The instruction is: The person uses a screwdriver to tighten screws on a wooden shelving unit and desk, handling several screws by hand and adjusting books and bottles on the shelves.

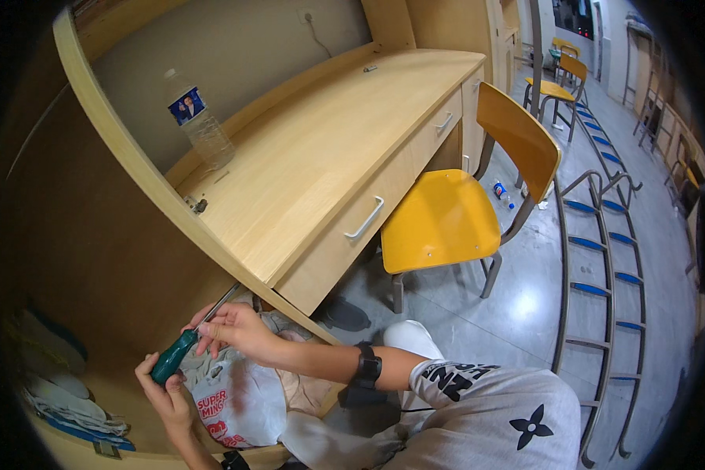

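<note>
Grey floor (521, 274), yellow chair (440, 219), pale wall (251, 59)

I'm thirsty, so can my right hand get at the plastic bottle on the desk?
Probably not: your right hand is on the screwdriver, and the wooden side panel seems to stand between that hand and the bottle.

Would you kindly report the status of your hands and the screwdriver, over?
Left grip closed on green-handled screwdriver; right grip pinching its metal shaft. Tip near pale wooden edge, contact unclear. White, red-printed bag below right grip, not visibly blocking.
</note>
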`<control>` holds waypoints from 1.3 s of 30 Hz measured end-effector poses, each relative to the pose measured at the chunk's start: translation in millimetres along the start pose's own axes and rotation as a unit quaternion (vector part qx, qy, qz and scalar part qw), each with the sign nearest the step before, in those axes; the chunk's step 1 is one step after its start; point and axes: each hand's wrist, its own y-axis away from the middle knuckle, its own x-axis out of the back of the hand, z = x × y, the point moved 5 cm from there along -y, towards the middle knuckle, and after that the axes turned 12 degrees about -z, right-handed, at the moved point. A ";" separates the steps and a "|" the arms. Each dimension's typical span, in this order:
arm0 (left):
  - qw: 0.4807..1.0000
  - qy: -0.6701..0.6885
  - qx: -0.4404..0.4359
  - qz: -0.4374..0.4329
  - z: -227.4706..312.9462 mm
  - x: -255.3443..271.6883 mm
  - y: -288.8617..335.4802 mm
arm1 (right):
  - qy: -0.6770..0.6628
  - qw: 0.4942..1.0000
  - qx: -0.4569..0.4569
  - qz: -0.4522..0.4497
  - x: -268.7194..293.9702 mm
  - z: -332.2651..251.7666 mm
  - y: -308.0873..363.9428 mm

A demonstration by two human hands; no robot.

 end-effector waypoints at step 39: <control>0.833 0.372 0.388 -0.132 -20.8 -19.3 -14.7 | 0.073 0.987 -0.145 0.012 4.5 -4.2 32.5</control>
